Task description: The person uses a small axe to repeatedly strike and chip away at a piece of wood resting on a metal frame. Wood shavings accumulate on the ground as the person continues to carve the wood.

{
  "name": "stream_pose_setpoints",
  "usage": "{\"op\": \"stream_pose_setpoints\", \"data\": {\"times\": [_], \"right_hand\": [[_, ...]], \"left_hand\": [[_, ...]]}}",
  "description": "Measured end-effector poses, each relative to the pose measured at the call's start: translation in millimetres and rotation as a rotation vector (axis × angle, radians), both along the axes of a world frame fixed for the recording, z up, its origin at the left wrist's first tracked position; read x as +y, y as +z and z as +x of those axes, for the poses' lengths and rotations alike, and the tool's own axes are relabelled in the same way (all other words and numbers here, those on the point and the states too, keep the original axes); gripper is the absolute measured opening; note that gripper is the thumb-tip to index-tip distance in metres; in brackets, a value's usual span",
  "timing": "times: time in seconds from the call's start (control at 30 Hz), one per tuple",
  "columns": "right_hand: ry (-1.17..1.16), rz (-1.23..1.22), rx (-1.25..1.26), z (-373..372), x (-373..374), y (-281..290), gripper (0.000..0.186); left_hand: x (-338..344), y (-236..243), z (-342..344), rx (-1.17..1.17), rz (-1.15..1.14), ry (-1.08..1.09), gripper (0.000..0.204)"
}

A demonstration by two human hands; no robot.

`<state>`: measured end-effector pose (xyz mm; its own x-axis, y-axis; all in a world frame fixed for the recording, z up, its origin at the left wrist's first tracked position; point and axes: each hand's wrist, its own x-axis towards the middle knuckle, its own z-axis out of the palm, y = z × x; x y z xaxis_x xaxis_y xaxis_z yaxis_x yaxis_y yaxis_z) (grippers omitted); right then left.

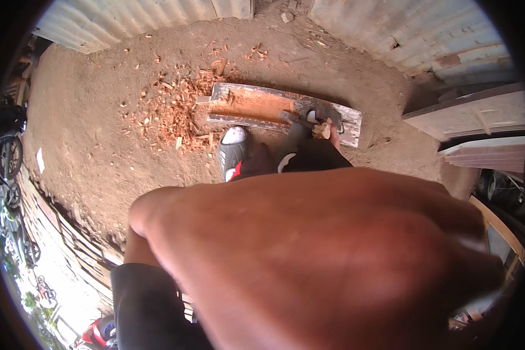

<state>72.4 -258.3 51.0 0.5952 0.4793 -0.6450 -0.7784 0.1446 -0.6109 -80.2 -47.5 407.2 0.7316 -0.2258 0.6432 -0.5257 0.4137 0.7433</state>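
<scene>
My left hand point(385, 233) fills the lower middle and right, very close and smeared by motion. Its arm bends up from a dark sleeve at the lower left. The fingers fall into shadow at the right, so their grip is hidden. Farther off, my right hand point(334, 137) is small and partly covered by dark clothing. It is closed on a hand tool with a pale, rough wooden end point(321, 129) and dark parts; its exact kind is unclear. The tool is over the right end of a long wooden plank point(348, 119), which has a hollowed, orange-brown recess point(254, 105).
Orange wood chips point(175, 108) lie in a heap left of the plank. My grey shoe point(232, 154) stands at its near edge. Corrugated metal sheets point(140, 20) border the dirt ground. Wooden panels point(472, 114) stand at right; motorcycles point(9, 157) are at far left.
</scene>
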Motion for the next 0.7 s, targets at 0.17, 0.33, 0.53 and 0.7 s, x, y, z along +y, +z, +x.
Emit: {"op": "stream_pose_setpoints", "data": {"times": [0.17,0.33,0.53,0.7], "right_hand": [[-0.010,-0.017,0.009,-1.9,-1.4,12.0,0.051],[-0.001,0.034,0.052,-7.5,22.2,22.7,0.050],[-0.053,0.020,0.034,-1.8,-2.9,33.5,0.049],[-0.046,0.010,0.063,7.3,9.9,21.2,0.048]], "left_hand": [[11.0,-1.1,-19.0,0.001,-0.122,0.117,0.031],[20.8,4.9,-44.2,-0.011,-0.210,0.299,0.022],[33.2,13.1,-61.5,-0.165,-0.400,0.444,0.012],[53.5,32.4,-78.4,-0.319,-0.491,0.628,0.004]]}}
